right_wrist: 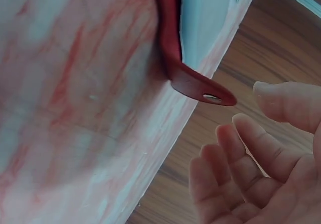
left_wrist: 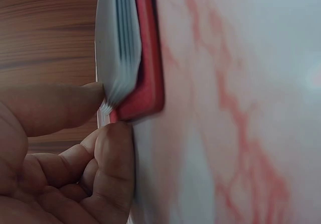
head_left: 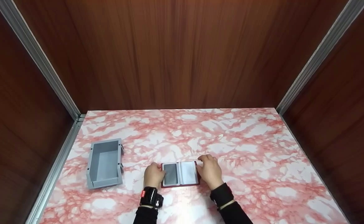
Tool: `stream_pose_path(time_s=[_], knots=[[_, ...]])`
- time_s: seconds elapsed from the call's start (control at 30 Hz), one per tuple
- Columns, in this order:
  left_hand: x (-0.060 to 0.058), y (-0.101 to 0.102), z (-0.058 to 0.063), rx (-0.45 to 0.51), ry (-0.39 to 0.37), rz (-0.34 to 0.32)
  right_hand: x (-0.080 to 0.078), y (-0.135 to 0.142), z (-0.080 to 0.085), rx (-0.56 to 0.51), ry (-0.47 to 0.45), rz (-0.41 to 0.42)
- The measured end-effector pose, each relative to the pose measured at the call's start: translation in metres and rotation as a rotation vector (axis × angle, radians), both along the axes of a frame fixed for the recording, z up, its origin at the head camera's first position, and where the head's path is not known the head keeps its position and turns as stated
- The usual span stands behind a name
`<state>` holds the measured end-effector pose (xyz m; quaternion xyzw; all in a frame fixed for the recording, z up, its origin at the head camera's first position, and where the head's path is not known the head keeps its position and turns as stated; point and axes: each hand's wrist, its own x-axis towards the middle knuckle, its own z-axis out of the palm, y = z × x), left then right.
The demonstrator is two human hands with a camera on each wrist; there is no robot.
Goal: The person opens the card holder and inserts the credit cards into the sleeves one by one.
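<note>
A red card holder (head_left: pixel 188 173) lies opened flat on the table, its clear plastic sleeves spread to both sides. At its left edge, my left hand (head_left: pixel 153 176) pinches the stack of sleeves (left_wrist: pixel 120 38). The left thumb (left_wrist: pixel 65 106) presses on the sleeve edges, while the curled fingers sit by the corner of the red cover (left_wrist: pixel 150 83). My right hand (head_left: pixel 211 173) is beside the right edge, fingers loosely bent and holding nothing. Close to its thumb and fingertips, the cover's red strap (right_wrist: pixel 193 86) with a metal snap sticks out.
A grey plastic bin (head_left: pixel 108 165) stands on the left of the red-and-white marbled table (head_left: pixel 250 149). Brown wood-grain panels (head_left: pixel 182 56) enclose the table at the back and both sides, with metal profiles (head_left: pixel 41 62) along the corners.
</note>
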<state>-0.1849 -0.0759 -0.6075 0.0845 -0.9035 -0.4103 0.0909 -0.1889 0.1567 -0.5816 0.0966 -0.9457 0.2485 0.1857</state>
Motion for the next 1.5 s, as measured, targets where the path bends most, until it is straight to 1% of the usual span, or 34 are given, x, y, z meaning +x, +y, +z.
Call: stream_pose_path(time_s=[0.1, 0.47, 0.8, 1.07, 1.5], knots=[[0.000, 0.000, 0.000, 0.001, 0.006, -0.003, 0.000, 0.002, -0.002, 0.007, -0.028, -0.007], [0.000, -0.001, -0.002, -0.009, 0.013, -0.005, 0.001, 0.012, -0.007, -0.001, -0.068, 0.009], [0.000, -0.001, -0.002, -0.004, -0.005, 0.000, -0.001, 0.022, -0.008, -0.035, -0.187, 0.011], [0.001, -0.001, -0.001, 0.001, -0.011, 0.001, -0.003, 0.027, -0.014, -0.038, -0.189, 0.019], [0.000, -0.001, -0.003, 0.008, 0.001, -0.001, -0.006, 0.030, -0.016, -0.024, -0.250, 0.018]])
